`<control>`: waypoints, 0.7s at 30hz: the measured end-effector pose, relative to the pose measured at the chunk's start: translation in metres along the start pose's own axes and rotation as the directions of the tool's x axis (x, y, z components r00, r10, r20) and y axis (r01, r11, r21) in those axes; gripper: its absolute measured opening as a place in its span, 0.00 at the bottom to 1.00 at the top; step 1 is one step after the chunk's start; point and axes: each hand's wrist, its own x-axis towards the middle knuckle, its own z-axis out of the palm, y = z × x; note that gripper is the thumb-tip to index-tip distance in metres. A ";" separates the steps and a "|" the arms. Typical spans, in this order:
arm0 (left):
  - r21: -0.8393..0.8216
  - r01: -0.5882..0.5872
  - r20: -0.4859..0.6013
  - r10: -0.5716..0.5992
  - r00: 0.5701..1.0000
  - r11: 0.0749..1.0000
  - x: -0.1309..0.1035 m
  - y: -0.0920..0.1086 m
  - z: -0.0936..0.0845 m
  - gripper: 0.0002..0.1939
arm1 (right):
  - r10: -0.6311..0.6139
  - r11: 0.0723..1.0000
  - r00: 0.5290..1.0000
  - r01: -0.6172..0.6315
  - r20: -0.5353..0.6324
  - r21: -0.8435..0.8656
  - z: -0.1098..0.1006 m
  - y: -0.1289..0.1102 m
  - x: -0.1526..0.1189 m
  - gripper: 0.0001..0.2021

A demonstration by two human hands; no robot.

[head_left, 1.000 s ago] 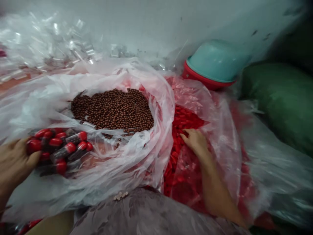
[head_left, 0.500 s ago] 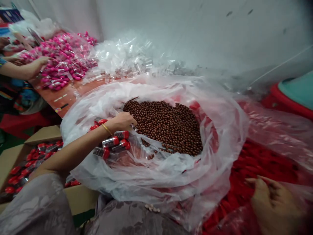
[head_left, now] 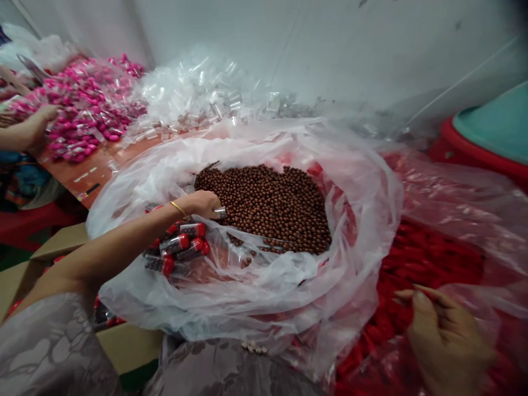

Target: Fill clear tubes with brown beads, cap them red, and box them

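My left hand [head_left: 205, 204] is closed around a small clear tube [head_left: 220, 213], at the left edge of a heap of small round brown balls [head_left: 268, 206]. The balls lie inside a wide, opened plastic bag [head_left: 247, 300]. Below my left wrist sit several filled clear tubes with red caps [head_left: 175, 245]. On the right, my right hand [head_left: 447, 335] is over a mass of red caps [head_left: 396, 297], thumb and fingers curled towards each other. What is between those fingers, if anything, I cannot make out.
Clear tubes [head_left: 198, 93] are heaped along the wall, beside a pile of pink-capped tubes [head_left: 82, 110]. A co-worker's hand [head_left: 35, 126] reaches there. A cardboard box [head_left: 132, 346] stands lower left. At right are a red tub [head_left: 457, 143] and a teal container [head_left: 499, 126].
The view has shifted a little, so most things sit further left. My left hand stays at the edge of the balls with the tube turned more level. My right hand stays over the red caps.
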 end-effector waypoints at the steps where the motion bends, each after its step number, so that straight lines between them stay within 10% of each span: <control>1: -0.033 0.055 0.019 -0.055 0.998 0.998 0.004 0.002 -0.001 0.10 | -0.004 1.000 1.000 0.004 -0.002 0.005 0.000 0.001 0.000 0.13; 6: -0.205 0.194 0.210 -0.150 0.966 0.959 0.034 0.014 -0.007 0.11 | 0.014 0.997 1.000 -0.013 -0.006 0.072 0.004 -0.007 -0.004 0.13; 15: -0.535 0.127 -0.028 -0.168 0.985 0.835 0.075 0.046 0.014 0.10 | 0.024 0.986 1.000 -0.024 -0.001 0.166 0.005 -0.018 -0.012 0.13; 21: -0.762 -0.120 -0.256 -0.127 0.958 0.636 0.077 0.063 0.031 0.08 | 0.058 0.953 0.997 -0.040 -0.050 0.299 -0.001 -0.034 -0.015 0.12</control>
